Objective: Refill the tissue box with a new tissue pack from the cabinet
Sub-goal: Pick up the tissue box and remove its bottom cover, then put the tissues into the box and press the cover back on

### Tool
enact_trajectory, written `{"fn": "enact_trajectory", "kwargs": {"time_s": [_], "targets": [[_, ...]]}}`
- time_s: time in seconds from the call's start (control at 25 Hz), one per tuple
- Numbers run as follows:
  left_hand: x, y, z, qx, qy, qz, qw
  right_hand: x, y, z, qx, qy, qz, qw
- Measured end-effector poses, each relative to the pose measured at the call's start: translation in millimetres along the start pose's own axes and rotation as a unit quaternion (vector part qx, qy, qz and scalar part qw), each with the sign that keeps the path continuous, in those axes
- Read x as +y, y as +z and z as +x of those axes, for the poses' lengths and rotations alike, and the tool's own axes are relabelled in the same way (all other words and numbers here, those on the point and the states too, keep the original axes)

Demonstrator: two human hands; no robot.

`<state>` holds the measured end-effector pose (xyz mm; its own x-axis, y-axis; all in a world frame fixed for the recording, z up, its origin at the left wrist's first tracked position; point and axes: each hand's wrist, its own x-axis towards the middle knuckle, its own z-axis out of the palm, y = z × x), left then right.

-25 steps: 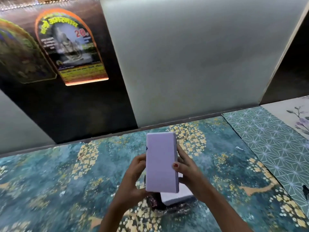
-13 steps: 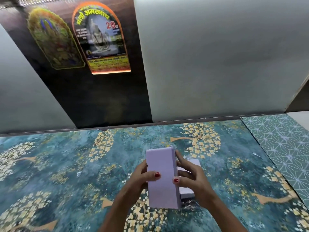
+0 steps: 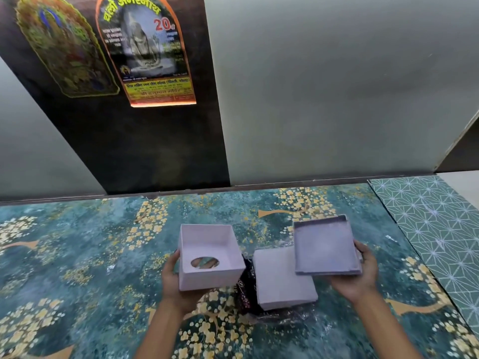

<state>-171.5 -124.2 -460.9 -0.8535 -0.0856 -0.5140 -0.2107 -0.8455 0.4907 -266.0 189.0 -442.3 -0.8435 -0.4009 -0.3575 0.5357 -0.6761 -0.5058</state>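
The lilac tissue box is apart in two pieces. My left hand [image 3: 173, 283] holds the deep cover [image 3: 210, 255] upside down, its hollow inside facing me, with a round hole in its floor. My right hand [image 3: 359, 274] holds the shallow flat base tray [image 3: 325, 248] tilted toward me. Between them on the bed lies a white stack of tissues [image 3: 282, 278], resting on its torn clear and dark plastic wrapper [image 3: 245, 288].
Everything sits over a teal bedspread with yellow flowers [image 3: 90, 250]. A green geometric-patterned cover [image 3: 435, 224] lies to the right. Behind stand pale cabinet doors [image 3: 324, 86] and a dark panel with two stickers [image 3: 145, 50].
The closed box that both hands held upright has been pulled apart. The cover went left in my left hand, the base right in my right hand, which uncovers the tissue stack.
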Motion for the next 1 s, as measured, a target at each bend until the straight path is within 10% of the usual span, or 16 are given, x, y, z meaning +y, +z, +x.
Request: {"fn": "enact_trajectory", "kwargs": {"time_s": [0.2, 0.28, 0.4, 0.52, 0.76, 0.88, 1.0], "targets": [[10, -21, 30, 0.210, 0.057, 0.072, 0.973, -18, -39, 23, 0.243, -0.046, -0.095, 0.964], [12, -19, 38, 0.312, 0.088, 0.247, 0.913, -16, -44, 30, 0.338, -0.054, -0.197, 0.919], [13, -8, 32, 0.429, 0.160, 0.454, 0.764, -13, -44, 33, 0.438, -0.129, -0.487, 0.744], [4, 16, 11, 0.419, 0.284, 0.470, 0.723, 0, -29, 19, 0.377, -0.227, -0.632, 0.638], [-73, 80, -4, 0.147, 0.057, 0.602, 0.783, 71, -13, 2, 0.088, -0.195, -0.765, 0.608], [-98, 85, 22, 0.141, -0.039, 0.619, 0.772, 84, -26, 6, 0.086, -0.156, -0.779, 0.601], [-109, 81, 45, 0.167, -0.069, 0.521, 0.834, 83, -32, 6, 0.076, -0.161, -0.770, 0.613]]}}
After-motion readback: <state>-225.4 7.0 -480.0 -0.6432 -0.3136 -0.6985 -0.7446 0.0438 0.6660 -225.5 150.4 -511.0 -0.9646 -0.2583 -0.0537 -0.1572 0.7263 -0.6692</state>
